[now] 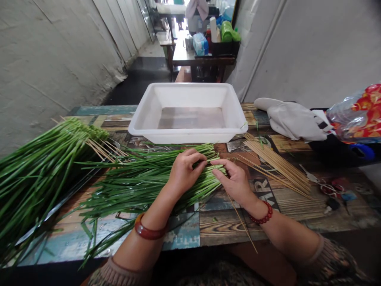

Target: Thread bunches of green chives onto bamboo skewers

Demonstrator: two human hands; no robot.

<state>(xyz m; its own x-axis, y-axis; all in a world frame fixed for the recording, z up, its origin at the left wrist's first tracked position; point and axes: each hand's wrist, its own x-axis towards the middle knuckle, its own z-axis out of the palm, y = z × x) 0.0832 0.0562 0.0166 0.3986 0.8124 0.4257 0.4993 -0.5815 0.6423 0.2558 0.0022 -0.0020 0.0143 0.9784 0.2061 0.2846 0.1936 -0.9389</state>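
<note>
Loose green chives (pixel 133 178) lie across the table in front of me, their pale cut ends pointing right. My left hand (pixel 188 169) is closed in a pinch on chive stalks near those ends. Just to its right, my right hand (pixel 233 180) pinches a thin bamboo skewer (pixel 242 225), which slants from under the palm toward the table's front edge. The skewer's upper end is hidden by my fingers and the stalks. More bamboo skewers (pixel 276 165) are spread on the table right of my right hand.
A white plastic tub (pixel 190 136) stands behind the chives. At left, a big pile of chives with skewers through it (pixel 68 147) rests on a metal tray (pixel 59 206). To the right are a pale cap (pixel 291 117), keys (pixel 330 188) and a red-patterned plastic package (pixel 363 115).
</note>
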